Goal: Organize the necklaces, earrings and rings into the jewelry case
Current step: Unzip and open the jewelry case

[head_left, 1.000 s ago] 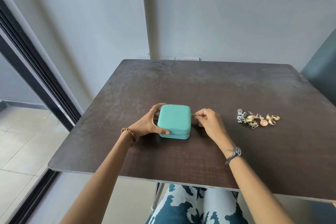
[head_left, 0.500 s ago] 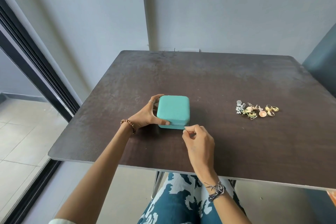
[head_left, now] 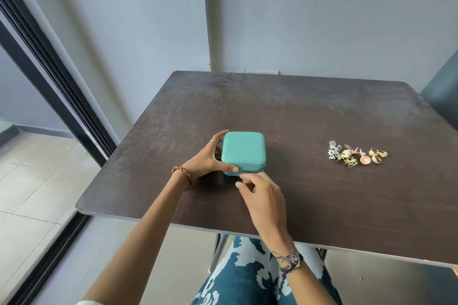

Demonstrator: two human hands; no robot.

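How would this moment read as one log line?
case: closed | left hand: steadies case | right hand: at zipper | jewelry: on table

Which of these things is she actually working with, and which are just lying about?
Part of the job:
- teal jewelry case, lid down
- left hand steadying the case
- right hand, fingers at its front zipper seam
- pile of earrings and rings on the table

Just there:
- dark chair
- window frame

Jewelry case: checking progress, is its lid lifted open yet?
No, the jewelry case lies with its lid down while both hands work at its front edge.
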